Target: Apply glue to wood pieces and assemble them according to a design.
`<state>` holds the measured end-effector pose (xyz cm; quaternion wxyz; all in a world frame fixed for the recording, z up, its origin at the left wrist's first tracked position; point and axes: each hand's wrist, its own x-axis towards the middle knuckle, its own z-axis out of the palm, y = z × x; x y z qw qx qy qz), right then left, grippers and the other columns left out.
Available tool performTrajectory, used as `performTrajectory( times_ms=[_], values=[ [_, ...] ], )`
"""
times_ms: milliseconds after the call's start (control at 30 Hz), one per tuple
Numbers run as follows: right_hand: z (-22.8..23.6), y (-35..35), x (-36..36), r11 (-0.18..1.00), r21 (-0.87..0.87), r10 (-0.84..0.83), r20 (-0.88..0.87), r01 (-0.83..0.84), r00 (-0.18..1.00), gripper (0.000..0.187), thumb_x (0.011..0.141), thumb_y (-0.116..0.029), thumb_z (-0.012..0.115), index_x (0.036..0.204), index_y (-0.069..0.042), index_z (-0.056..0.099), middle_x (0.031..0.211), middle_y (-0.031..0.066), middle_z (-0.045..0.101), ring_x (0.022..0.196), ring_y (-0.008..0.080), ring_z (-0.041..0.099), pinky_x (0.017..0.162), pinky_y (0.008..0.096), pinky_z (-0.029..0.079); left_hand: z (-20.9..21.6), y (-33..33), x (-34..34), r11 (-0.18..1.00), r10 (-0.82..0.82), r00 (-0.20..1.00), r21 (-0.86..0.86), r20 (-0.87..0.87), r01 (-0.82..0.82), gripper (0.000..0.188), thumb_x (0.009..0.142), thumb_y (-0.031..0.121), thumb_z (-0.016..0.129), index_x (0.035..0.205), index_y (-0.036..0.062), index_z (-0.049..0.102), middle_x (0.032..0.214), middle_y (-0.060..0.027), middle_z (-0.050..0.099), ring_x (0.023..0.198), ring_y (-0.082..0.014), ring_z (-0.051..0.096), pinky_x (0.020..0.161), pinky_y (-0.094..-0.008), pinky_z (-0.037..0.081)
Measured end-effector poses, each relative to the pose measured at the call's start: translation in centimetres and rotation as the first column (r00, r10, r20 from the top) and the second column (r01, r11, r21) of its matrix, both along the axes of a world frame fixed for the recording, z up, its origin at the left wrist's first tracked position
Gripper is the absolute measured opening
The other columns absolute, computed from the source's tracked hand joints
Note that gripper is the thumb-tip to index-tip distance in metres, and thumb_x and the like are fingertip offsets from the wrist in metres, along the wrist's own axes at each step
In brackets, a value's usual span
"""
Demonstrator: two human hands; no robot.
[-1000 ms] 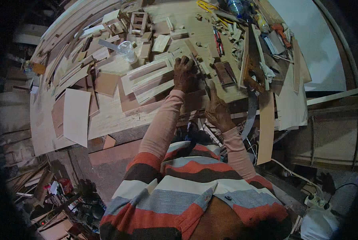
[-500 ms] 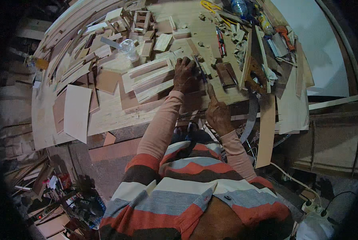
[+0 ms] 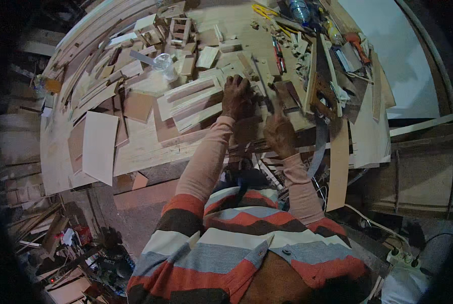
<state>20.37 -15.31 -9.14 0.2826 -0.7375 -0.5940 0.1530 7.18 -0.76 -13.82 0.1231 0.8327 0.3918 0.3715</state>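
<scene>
My left hand [image 3: 236, 96] bends its fingers down over small wood pieces [image 3: 257, 87] near the bench's front edge and holds them against the top. The fingers hide part of these pieces. To its right, my right hand [image 3: 280, 134] is closed around the near end of a long, thin, dark blade-like tool [image 3: 263, 78]. The tool points away from me and lies beside the held wood; its kind is not clear. Just left of my left hand rests a stack of pale wood strips [image 3: 193, 101]. A dark brown wood block [image 3: 287, 95] lies beyond my right hand.
At the right edge a handsaw [image 3: 323, 96] hangs with its blade over the side. Red-handled pliers [image 3: 278, 54], a bottle [image 3: 300, 11] and an orange-handled tool [image 3: 357, 45] lie further back. A clear plastic cup [image 3: 164, 67] and small wooden frames [image 3: 180, 31] stand left.
The thin tool has slid forward, away from me, along the wood. My right hand is lower and blurred, its index finger less visible. The left hand stays nearly in place.
</scene>
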Motion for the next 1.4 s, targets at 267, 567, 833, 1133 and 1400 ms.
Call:
performTrajectory(
  times_ms=[267, 567, 833, 1133, 1400],
  values=[
    [-5.3, 8.8, 3.3, 0.996, 0.089, 0.009, -0.358, 0.025, 0.934, 0.069, 0.097, -0.02, 0.057, 0.152, 0.006, 0.025, 0.136, 0.0332, 0.052, 0.12, 0.0409, 0.059, 0.099, 0.0496, 0.048, 0.0, -0.1, 0.6, 0.998, 0.055, 0.997, 0.001, 0.058, -0.055, 0.032, 0.08, 0.02, 0.071, 0.101, 0.0017, 0.056, 0.104, -0.0212, 0.051, 0.101, -0.043, 0.049, 0.087, -0.0519, 0.043],
    [-6.8, 6.1, 0.8, 0.93, 0.354, -0.002, -0.269, 0.101, 0.963, 0.068, 0.086, -0.009, 0.059, 0.147, 0.001, 0.03, 0.135, 0.0291, 0.048, 0.13, 0.047, 0.045, 0.112, 0.0506, 0.034, 0.6, -1.1, 0.7, 0.997, 0.026, 0.998, -0.077, 0.065, -0.021, 0.037, 0.074, 0.019, 0.073, 0.102, -0.0008, 0.057, 0.104, -0.0233, 0.052, 0.102, -0.0443, 0.049, 0.086, -0.0535, 0.042],
    [-1.9, -0.9, 0.8, 0.986, -0.159, -0.087, -0.247, 0.048, 0.965, 0.063, 0.09, -0.014, 0.055, 0.148, 0.001, 0.033, 0.115, 0.0349, 0.061, 0.095, 0.0494, 0.065, 0.084, 0.0559, 0.05, -1.5, -0.6, 0.2, 1.0, 0.011, 1.0, -0.016, -0.028, -0.012, 0.048, 0.072, 0.018, 0.074, 0.117, 0.0093, 0.058, 0.108, -0.0165, 0.053, 0.101, -0.0409, 0.051, 0.082, -0.0515, 0.044],
    [0.6, -4.4, -2.0, 0.973, -0.227, 0.036, -0.07, -0.051, 0.997, 0.083, 0.089, -0.008, 0.055, 0.163, -0.016, 0.017, 0.085, 0.0282, 0.067, 0.075, 0.0453, 0.067, 0.07, 0.0531, 0.053, -0.8, -1.0, -0.2, 0.998, 0.049, 0.999, -0.051, 0.005, -0.048, 0.047, 0.066, 0.024, 0.072, 0.11, 0.0099, 0.065, 0.109, -0.0156, 0.057, 0.105, -0.0405, 0.052, 0.087, -0.0491, 0.044],
    [-0.2, -4.9, -2.1, 0.985, -0.146, 0.095, 0.013, -0.092, 0.995, 0.09, 0.084, -0.008, 0.06, 0.163, -0.019, 0.019, 0.078, 0.0222, 0.066, 0.071, 0.039, 0.066, 0.068, 0.0485, 0.053, -1.2, -0.7, -0.4, 0.998, 0.037, 0.998, 0.052, 0.059, -0.04, 0.042, 0.066, 0.021, 0.075, 0.103, 0.0086, 0.061, 0.103, -0.0151, 0.054, 0.101, -0.0395, 0.05, 0.082, -0.0503, 0.042]
  ],
)
